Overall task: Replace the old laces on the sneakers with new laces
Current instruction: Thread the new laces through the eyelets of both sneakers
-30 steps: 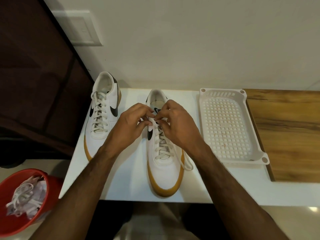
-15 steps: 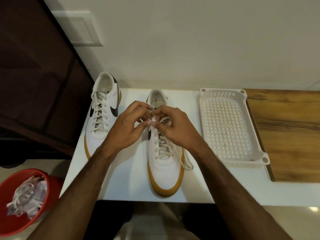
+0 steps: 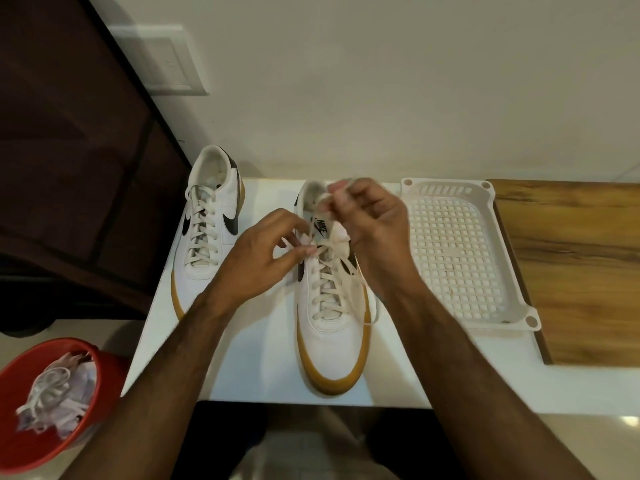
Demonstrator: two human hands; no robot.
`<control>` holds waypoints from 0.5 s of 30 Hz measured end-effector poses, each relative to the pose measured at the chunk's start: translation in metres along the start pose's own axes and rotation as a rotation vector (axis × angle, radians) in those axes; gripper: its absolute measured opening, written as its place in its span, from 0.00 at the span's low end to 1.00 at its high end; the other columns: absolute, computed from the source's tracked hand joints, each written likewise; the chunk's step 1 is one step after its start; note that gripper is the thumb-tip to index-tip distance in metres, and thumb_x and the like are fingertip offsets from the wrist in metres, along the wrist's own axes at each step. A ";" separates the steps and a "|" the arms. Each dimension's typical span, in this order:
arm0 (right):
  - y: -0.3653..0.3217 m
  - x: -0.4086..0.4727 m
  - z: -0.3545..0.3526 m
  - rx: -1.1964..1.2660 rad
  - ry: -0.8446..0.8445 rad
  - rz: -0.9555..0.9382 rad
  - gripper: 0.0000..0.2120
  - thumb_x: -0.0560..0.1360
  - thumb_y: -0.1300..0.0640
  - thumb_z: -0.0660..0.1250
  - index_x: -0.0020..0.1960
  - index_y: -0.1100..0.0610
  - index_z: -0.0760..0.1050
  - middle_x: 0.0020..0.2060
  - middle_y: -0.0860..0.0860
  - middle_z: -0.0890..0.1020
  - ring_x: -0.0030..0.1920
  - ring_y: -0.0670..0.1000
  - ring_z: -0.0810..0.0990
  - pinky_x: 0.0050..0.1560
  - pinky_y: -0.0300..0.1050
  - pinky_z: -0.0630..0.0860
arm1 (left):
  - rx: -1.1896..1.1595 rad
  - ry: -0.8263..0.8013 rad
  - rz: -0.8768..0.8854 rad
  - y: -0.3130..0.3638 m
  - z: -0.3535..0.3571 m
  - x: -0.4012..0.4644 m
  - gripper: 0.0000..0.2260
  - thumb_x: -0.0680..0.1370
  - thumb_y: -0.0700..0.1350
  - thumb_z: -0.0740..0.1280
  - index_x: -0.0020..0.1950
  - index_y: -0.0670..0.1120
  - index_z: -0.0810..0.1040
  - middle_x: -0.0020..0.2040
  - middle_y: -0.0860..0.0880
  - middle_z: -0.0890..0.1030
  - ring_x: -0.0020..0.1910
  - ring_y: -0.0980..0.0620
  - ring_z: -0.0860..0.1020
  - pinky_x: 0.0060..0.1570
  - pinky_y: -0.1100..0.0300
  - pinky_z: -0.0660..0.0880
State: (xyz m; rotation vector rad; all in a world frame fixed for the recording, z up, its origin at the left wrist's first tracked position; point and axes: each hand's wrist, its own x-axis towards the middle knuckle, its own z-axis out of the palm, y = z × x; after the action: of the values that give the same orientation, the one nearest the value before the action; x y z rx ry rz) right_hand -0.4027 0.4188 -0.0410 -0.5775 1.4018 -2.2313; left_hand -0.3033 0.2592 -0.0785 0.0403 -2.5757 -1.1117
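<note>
Two sneakers: we see both on the white table (image 3: 263, 362), toes toward us, white uppers with tan soles and a dark swoosh.
Head view, left sneaker (image 3: 207, 223): it stands near the table's left edge, fully laced, and neither of our hands touches it.
Head view, right sneaker (image 3: 329, 323): it sits mid-table, between the other shoe and the tray, laced up to the top eyelets.
Lace (image 3: 356, 292): cream, flat; one loose length hangs over the shoe's right side and curls onto the table beside the sole.
Left hand (image 3: 263, 258): our fingers are curled and the fingertips pinch the lace at the top eyelets, just over the tongue.
Right hand (image 3: 374, 220): raised above the shoe's collar, fingers curled around a strand of lace; the hand is blurred, so we cannot tell just how the strand runs through it.
Tray (image 3: 498, 237): white perforated plastic, just right of the shoe, resting partly on the table and partly on the wooden board (image 3: 571, 271).
Red bucket (image 3: 20, 445): low at the left, off the table, with a tangle of white laces (image 3: 52, 396) inside.
</note>
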 end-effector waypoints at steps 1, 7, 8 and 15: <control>-0.004 0.001 -0.001 0.192 0.013 0.027 0.04 0.80 0.66 0.65 0.49 0.61 0.79 0.43 0.53 0.84 0.44 0.51 0.84 0.50 0.44 0.80 | 0.028 0.016 0.032 -0.001 0.001 0.001 0.07 0.80 0.46 0.71 0.54 0.45 0.80 0.50 0.53 0.79 0.46 0.53 0.81 0.46 0.51 0.79; 0.003 0.003 -0.012 -0.044 0.003 0.146 0.03 0.81 0.63 0.66 0.54 0.61 0.76 0.47 0.58 0.86 0.49 0.54 0.86 0.50 0.45 0.81 | 0.000 0.158 0.002 0.002 0.004 0.003 0.01 0.81 0.38 0.68 0.50 0.42 0.76 0.48 0.55 0.78 0.45 0.54 0.80 0.42 0.50 0.78; 0.008 0.002 -0.013 -0.272 -0.030 0.152 0.06 0.79 0.63 0.69 0.56 0.60 0.77 0.47 0.56 0.87 0.49 0.53 0.86 0.50 0.47 0.82 | -0.070 0.205 -0.062 0.006 0.004 0.003 0.01 0.82 0.38 0.66 0.51 0.41 0.76 0.49 0.53 0.80 0.46 0.52 0.81 0.42 0.48 0.78; 0.019 -0.004 -0.003 -0.985 -0.136 0.044 0.19 0.70 0.54 0.79 0.58 0.48 0.78 0.46 0.40 0.84 0.43 0.40 0.76 0.50 0.43 0.75 | -0.491 0.619 -0.098 0.042 -0.015 0.013 0.03 0.86 0.41 0.58 0.53 0.43 0.67 0.43 0.41 0.83 0.33 0.43 0.80 0.32 0.50 0.72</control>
State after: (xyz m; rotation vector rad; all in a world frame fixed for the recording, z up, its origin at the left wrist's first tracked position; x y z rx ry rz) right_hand -0.3986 0.4154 -0.0602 -0.9492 2.3528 -1.3005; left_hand -0.3062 0.2753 -0.0353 0.3375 -1.7364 -1.4597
